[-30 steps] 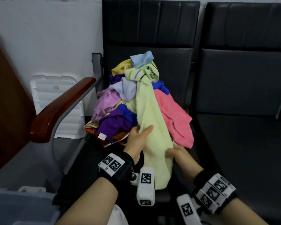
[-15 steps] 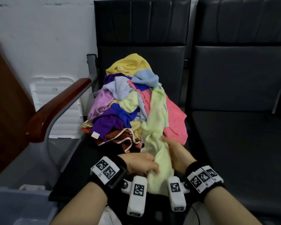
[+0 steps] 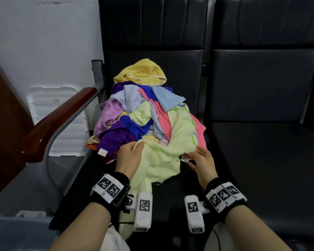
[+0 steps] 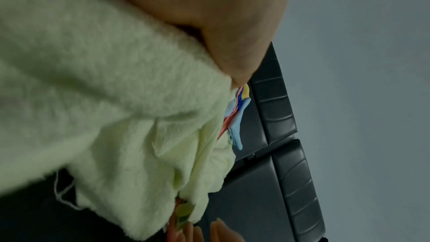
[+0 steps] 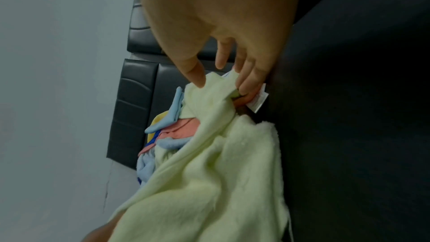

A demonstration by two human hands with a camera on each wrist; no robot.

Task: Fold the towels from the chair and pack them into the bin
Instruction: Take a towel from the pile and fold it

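White wall (image 3: 43,42); white ribbed plastic panel (image 3: 49,105) leaning against it.

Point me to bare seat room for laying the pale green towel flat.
Free: the black padded seat on the right, bordered by its backrest and the right hand. Crowded: the left seat, under the heap of coloured towels and the pale green terry towel both hands hold.
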